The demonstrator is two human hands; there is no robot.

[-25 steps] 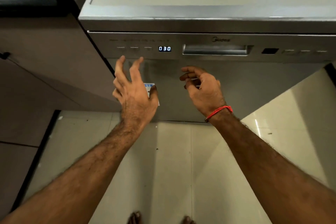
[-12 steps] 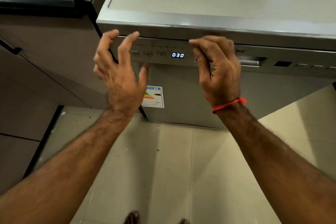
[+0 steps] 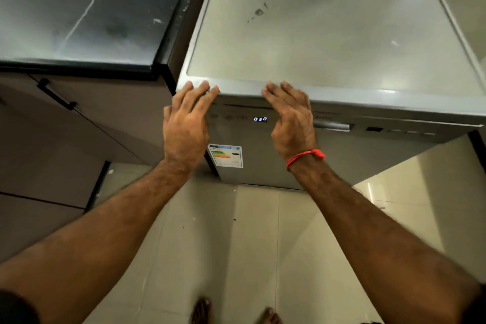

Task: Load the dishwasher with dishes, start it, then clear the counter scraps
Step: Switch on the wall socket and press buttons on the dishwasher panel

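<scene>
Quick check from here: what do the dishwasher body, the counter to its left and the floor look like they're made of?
Dishwasher: looks like brushed stainless steel or silver-painted metal, with a soft satin sheen and a smudged top. Counter: dark polished stone, likely granite or marble, going by its pale veins and glossy reflection. Floor: glossy pale tiles, probably ceramic or vitrified, with grout lines and light glare.

Brushed metal dishwasher showing a dull sheen; dark stone counter gleaming; floor tiles shining glossy.

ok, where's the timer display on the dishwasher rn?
In the head view, the timer display glows on the dishwasher control strip, left of the door handle, between the left hand and right hand.
</scene>
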